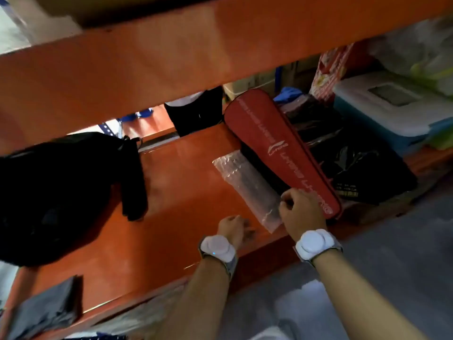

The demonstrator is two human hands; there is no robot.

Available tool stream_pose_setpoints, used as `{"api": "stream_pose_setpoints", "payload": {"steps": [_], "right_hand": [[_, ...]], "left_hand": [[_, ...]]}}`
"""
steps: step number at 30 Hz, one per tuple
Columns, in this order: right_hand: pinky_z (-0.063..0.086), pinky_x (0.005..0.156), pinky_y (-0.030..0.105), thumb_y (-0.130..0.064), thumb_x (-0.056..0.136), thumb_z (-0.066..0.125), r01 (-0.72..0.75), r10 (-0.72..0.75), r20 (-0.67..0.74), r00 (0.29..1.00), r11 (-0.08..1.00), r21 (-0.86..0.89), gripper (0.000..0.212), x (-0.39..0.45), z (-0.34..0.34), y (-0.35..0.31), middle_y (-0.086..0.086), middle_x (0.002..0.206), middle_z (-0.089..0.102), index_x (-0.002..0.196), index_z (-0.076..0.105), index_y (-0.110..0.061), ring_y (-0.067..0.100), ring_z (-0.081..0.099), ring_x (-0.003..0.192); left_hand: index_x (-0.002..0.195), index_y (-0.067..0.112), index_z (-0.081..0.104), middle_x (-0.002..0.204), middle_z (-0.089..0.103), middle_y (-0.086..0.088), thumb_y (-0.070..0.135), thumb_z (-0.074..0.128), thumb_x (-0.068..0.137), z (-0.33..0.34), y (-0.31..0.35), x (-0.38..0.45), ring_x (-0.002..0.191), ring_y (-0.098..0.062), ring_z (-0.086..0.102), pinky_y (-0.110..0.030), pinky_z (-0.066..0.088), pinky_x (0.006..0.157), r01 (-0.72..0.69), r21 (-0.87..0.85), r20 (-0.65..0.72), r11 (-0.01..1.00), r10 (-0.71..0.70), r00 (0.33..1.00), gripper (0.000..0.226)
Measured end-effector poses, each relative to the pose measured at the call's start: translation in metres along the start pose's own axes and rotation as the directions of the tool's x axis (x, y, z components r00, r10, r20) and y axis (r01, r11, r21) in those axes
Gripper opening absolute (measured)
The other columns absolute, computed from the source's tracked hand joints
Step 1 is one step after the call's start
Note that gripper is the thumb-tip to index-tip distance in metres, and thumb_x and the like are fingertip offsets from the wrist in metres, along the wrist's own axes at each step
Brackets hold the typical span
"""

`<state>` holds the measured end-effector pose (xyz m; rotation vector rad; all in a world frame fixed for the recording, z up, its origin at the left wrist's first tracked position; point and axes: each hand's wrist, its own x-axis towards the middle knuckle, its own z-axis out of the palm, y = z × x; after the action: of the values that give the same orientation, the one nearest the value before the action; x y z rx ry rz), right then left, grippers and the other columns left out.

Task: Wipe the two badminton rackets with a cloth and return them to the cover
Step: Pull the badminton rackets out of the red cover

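The red racket cover (282, 153) lies on the orange shelf (171, 180), running from 12 toward 5 o'clock, its near end at the front edge. The right hand (302, 209) is curled closed on that end. The left hand (232, 229), fingers loosely bent, rests on bare shelf at 7 o'clock of a clear plastic sleeve (247, 187). A black bag (61, 192) crowds the 9 o'clock side; an orange beam (171, 57) hangs low overhead.

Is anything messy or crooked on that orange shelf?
A little. The red racket cover lies slanted, propped on black bags, its near end by the shelf edge under the right hand. A clear plastic wrap lies loose beside it. Nothing looks spilled or broken.
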<state>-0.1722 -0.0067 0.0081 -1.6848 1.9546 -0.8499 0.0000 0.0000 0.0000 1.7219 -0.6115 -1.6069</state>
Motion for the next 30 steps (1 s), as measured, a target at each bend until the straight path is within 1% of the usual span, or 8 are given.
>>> {"api": "stream_pose_setpoints", "payload": {"steps": [4, 9, 14, 17, 21, 24, 27, 30], "right_hand": [[0.037, 0.105, 0.046, -0.032, 0.074, 0.067, -0.016, 0.028, 0.022, 0.999, 0.902, -0.431, 0.054, 0.031, -0.019, 0.033, 0.008, 0.139, 0.049, 0.125, 0.055, -0.02, 0.032, 0.04, 0.13], [0.025, 0.113, 0.056, -0.045, 0.069, 0.072, -0.097, 0.158, 0.086, 0.984, 0.869, -0.485, 0.067, 0.045, -0.015, 0.062, 0.008, 0.157, 0.022, 0.128, 0.044, -0.031, 0.034, 0.016, 0.145], [0.05, 0.088, 0.046, -0.043, 0.068, 0.072, -0.107, 0.177, 0.157, 0.971, 0.92, -0.377, 0.057, 0.065, -0.023, 0.071, 0.009, 0.139, 0.035, 0.113, 0.043, -0.025, 0.036, 0.047, 0.117], [0.051, 0.075, 0.039, -0.042, 0.076, 0.061, -0.109, 0.158, 0.17, 0.973, 0.958, -0.266, 0.035, 0.075, -0.031, 0.08, 0.004, 0.121, 0.047, 0.103, 0.046, -0.026, 0.031, 0.056, 0.097], [0.048, 0.07, 0.035, -0.039, 0.087, 0.053, -0.139, 0.157, 0.117, 0.981, 0.979, -0.147, 0.02, 0.086, -0.042, 0.092, 0.003, 0.108, 0.059, 0.1, 0.055, -0.024, 0.029, 0.058, 0.085], [0.049, 0.067, 0.037, -0.036, 0.091, 0.052, -0.138, 0.15, 0.083, 0.985, 0.981, -0.14, 0.017, 0.088, -0.044, 0.094, 0.005, 0.097, 0.062, 0.096, 0.056, -0.021, 0.03, 0.057, 0.08], [0.045, 0.066, 0.035, -0.035, 0.092, 0.052, -0.142, 0.151, 0.057, 0.987, 0.98, -0.137, 0.016, 0.089, -0.045, 0.09, 0.005, 0.094, 0.063, 0.096, 0.056, -0.019, 0.031, 0.058, 0.08], [0.042, 0.064, 0.033, -0.035, 0.093, 0.05, -0.129, 0.138, 0.061, 0.989, 0.982, -0.137, 0.015, 0.09, -0.045, 0.085, 0.004, 0.094, 0.061, 0.089, 0.051, -0.021, 0.027, 0.054, 0.075]], "left_hand": [[0.07, 0.008, 0.061, 0.079, 0.071, -0.014, 0.019, 0.05, 0.095, 0.052, -0.007, 0.009, 0.065, -0.025, 0.058, -0.026, 0.043, 0.057, 0.022, 0.118, 0.017, 0.993, -0.024, 1.0, 0.029], [0.076, 0.005, 0.066, 0.071, 0.074, -0.012, 0.016, 0.052, 0.093, 0.076, 0.008, 0.027, 0.063, -0.027, 0.064, -0.029, 0.048, 0.055, 0.021, 0.083, 0.004, 0.996, -0.021, 1.0, 0.025], [0.088, 0.005, 0.068, 0.078, 0.075, -0.013, 0.013, 0.056, 0.093, 0.107, 0.015, 0.039, 0.071, -0.029, 0.068, -0.038, 0.057, 0.072, 0.04, 0.05, 0.094, 0.998, -0.044, 0.995, 0.016], [0.097, 0.006, 0.07, 0.085, 0.077, -0.012, 0.016, 0.06, 0.091, 0.127, 0.016, 0.046, 0.078, -0.029, 0.071, -0.044, 0.059, 0.083, 0.061, -0.024, 0.112, 0.998, -0.058, 0.992, 0.015], [0.093, 0.016, 0.073, 0.072, 0.074, -0.004, 0.016, 0.059, 0.089, 0.152, 0.018, 0.053, 0.077, -0.026, 0.068, -0.038, 0.057, 0.078, -0.044, 0.032, 0.088, 0.999, 0.041, 0.995, 0.015], [0.122, 0.013, 0.063, 0.112, 0.071, -0.015, 0.021, 0.058, 0.089, 0.161, 0.019, 0.054, 0.104, -0.035, 0.067, -0.049, 0.055, 0.095, -0.151, 0.249, 0.072, 0.957, 0.137, 0.988, 0.035], [0.128, 0.008, 0.058, 0.105, 0.072, -0.01, 0.023, 0.055, 0.092, 0.167, 0.025, 0.051, 0.089, -0.028, 0.069, -0.037, 0.057, 0.077, -0.214, 0.383, 0.046, 0.899, 0.212, 0.976, 0.039], [0.085, 0.004, 0.064, 0.066, 0.057, -0.005, 0.02, 0.055, 0.09, 0.176, 0.032, 0.047, 0.055, -0.021, 0.05, -0.025, 0.036, 0.054, -0.245, 0.498, -0.017, 0.832, 0.292, 0.956, 0.019]]}}
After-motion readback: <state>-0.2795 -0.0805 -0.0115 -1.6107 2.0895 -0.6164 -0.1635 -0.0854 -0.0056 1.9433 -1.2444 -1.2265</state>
